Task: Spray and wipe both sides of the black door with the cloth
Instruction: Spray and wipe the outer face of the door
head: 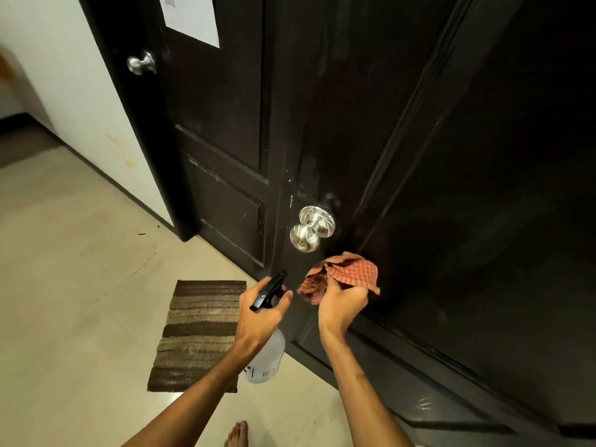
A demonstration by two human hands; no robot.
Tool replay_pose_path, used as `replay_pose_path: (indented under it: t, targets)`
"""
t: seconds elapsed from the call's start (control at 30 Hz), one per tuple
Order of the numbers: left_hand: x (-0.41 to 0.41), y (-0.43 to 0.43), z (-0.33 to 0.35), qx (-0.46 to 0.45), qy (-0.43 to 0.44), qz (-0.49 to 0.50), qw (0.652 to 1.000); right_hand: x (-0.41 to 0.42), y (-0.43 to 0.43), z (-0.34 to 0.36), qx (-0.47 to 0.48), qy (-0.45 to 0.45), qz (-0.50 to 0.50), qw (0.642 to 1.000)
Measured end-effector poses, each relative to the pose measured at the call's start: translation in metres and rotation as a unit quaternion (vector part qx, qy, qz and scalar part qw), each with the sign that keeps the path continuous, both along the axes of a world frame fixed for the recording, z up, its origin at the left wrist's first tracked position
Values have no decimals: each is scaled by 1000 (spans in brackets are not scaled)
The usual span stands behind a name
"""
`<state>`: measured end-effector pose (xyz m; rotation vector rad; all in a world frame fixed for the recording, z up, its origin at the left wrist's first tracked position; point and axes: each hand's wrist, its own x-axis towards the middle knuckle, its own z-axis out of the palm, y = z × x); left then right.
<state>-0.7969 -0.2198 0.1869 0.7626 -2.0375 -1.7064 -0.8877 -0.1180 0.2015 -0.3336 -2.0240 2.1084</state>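
Observation:
The black door [451, 188] fills the right side of the head view, with a silver knob [309, 232] near its left edge. My left hand [263, 312] grips the neck of a clear spray bottle [267, 356] with a black nozzle, pointed up toward the door below the knob. My right hand [342, 306] holds a bunched red checked cloth [342, 275] close to the door, just below and right of the knob. Whether the cloth touches the panel is unclear.
A second black door [219, 130] with a silver knob [142, 63] and a white paper [193, 17] stands at the left. A striped brown mat [196, 333] lies on the pale tiled floor [64, 285]. My bare foot [238, 434] shows at the bottom.

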Motion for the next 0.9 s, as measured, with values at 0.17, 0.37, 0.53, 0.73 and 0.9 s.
replay_pose_path:
  t: [0.17, 0.37, 0.53, 0.73, 0.9]
  targets:
    - [9, -3, -5, -4, 2, 21, 1000, 0, 3, -23, 220, 57, 147, 963]
    - [12, 4, 11, -2, 4, 39, 999, 15, 37, -22, 181, 67, 113, 975]
    - [6, 6, 41, -16, 44, 48, 998, 20, 44, 44, 133, 186, 40, 973]
    - [-5, 12, 67, 3, 82, 70, 994, 3, 27, 98, 189, 323, 51, 926]
    - [-12, 6, 81, 33, 92, 94, 991, -8, -2, 113, 321, 383, 66, 864]
